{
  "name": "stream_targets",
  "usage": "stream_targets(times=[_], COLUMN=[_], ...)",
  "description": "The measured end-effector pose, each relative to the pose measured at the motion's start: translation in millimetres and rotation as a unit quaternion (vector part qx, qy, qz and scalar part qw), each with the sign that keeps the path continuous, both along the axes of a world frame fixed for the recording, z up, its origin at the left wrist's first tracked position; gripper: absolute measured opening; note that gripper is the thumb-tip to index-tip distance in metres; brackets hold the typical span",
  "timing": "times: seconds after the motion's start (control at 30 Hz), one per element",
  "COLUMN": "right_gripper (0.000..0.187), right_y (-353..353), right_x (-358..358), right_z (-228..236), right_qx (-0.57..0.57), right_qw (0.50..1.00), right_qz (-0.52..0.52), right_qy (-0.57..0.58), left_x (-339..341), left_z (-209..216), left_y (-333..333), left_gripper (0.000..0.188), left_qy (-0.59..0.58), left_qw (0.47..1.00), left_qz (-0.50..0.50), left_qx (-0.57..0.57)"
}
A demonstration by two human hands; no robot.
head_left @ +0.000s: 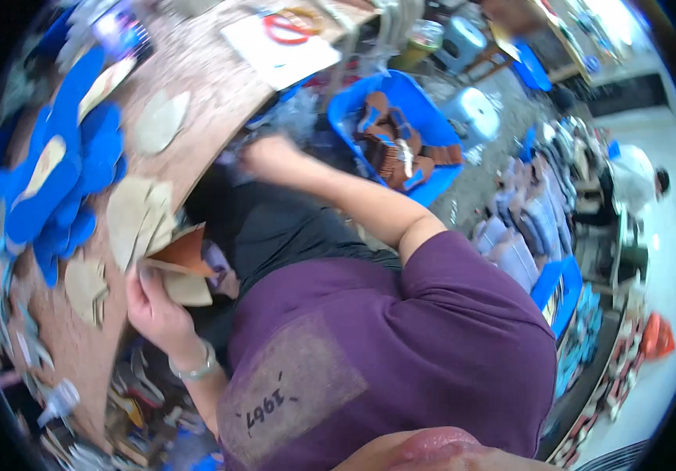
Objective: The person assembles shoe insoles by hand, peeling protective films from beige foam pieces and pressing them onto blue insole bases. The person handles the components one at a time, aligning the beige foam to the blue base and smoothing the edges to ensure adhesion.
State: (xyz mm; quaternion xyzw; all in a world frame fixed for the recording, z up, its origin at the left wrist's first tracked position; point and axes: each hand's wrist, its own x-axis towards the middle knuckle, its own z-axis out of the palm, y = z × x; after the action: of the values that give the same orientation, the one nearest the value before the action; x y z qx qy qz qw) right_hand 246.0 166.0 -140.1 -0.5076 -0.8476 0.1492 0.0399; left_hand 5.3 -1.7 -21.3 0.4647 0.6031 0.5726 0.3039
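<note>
My left hand (157,310), with a bangle at the wrist, is closed on a folded brown-and-beige piece (181,255) of sheet material at the edge of the wooden table (204,125). Its thumb lies on the beige side, and the brown face shows in the open fold. Right beside it on the table is a fanned stack of beige cut pieces (135,216). My right hand (271,157) is over my lap, near the table edge. Motion smears its fingers, so whether it holds anything does not show.
Blue sole-shaped pieces (63,180) are heaped on the table, with more beige pieces (85,289) nearby. Red-handled scissors (287,30) rest by a white sheet (279,59). A blue tub (344,106) of brown pieces and a light-blue stool (475,114) stand on the floor.
</note>
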Motion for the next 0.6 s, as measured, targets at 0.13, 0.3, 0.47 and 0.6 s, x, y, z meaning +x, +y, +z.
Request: stream_targets(times=[0.13, 0.3, 0.47, 0.6], right_gripper=[0.037, 0.034, 0.026, 0.026], right_y=[-56, -100, -111, -116], right_x=[-11, -17, -20, -24], right_z=[101, 160, 153, 154], right_qx=[-0.477, -0.053, 0.058, 0.175], right_qw=[0.720, 0.959, 0.949, 0.905], right_qz=[0.035, 0.116, 0.074, 0.107], right_qy=[0.503, 0.253, 0.301, 0.371], left_x=[8, 35, 46, 43], left_z=[-2, 12, 12, 11], left_y=[1, 15, 17, 14], left_gripper=[0.023, 0.024, 0.024, 0.024], left_qy=[0.075, 0.124, -0.033, -0.128], left_qw=[0.995, 0.974, 0.983, 0.978], left_qz=[-0.069, -0.191, -0.181, -0.165], left_qx=[-0.013, 0.016, 0.015, -0.018])
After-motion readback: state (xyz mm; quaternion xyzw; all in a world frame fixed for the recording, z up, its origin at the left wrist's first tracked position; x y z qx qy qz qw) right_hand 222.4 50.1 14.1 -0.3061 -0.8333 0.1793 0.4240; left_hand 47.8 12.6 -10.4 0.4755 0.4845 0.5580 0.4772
